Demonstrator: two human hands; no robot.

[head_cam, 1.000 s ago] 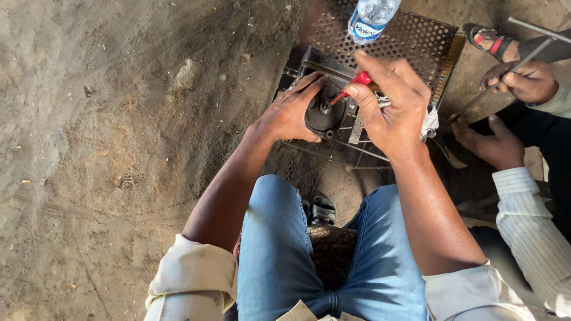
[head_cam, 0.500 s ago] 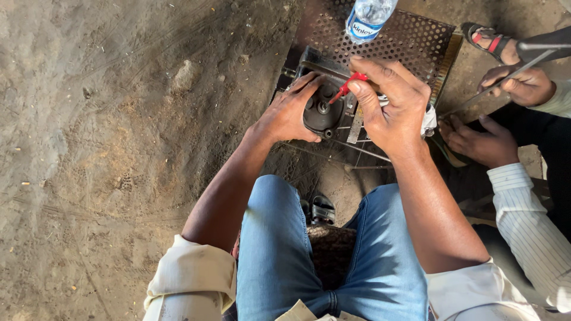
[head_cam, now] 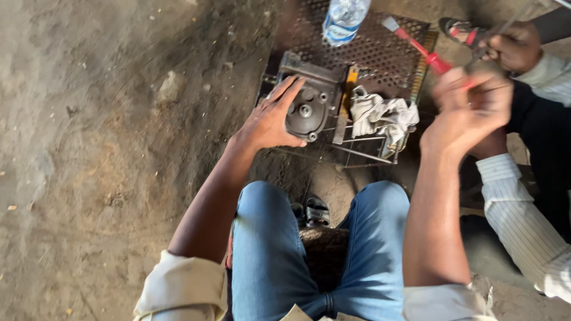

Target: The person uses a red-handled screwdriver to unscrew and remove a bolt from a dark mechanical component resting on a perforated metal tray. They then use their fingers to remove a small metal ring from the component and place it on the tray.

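Lifting away from the housing [head_cam: 309, 113], the right hand [head_cam: 467, 116] has come up and out to the right, where half a second ago it was bent over the part with the tool's tip down by the centre. It is blurred now, fingers closed around the red-handled brush [head_cam: 425, 50], whose flat pale tip points up and away beyond the knuckles. The left hand [head_cam: 270, 122] stays put, open and spread flat against the housing's left side, steadying it on the mesh tray [head_cam: 380, 50]. With the right hand gone, the round face and its centre boss show in full. A rag [head_cam: 380, 116] lies just right of the housing, a bottle [head_cam: 344, 21] beyond it. Another person's hand [head_cam: 517, 44] works farther right.
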